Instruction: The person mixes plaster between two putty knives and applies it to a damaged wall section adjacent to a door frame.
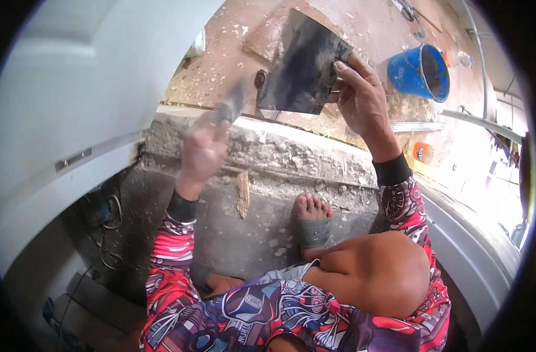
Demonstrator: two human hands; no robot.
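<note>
My left hand (203, 151), smeared by motion, is closed around a putty knife (233, 104), whose greyish blade points up and to the right. My right hand (363, 97) grips a broad, dark flat plate (297, 64) by its right edge, thumb on the upper face. Pale smears mark that face. The plate is tilted above the rough ledge, and the knife blade is just left of it, apart from it. Both forearms reach up in patterned sleeves with black cuffs.
A blue bucket (419, 71) stands at the far right, beyond an orange-labelled container (422, 152). A white panel (104, 76) closes off the left. A crumbling concrete ledge (268, 146) crosses the middle. On the grey floor lies a wood scrap (243, 195) near my foot (313, 217).
</note>
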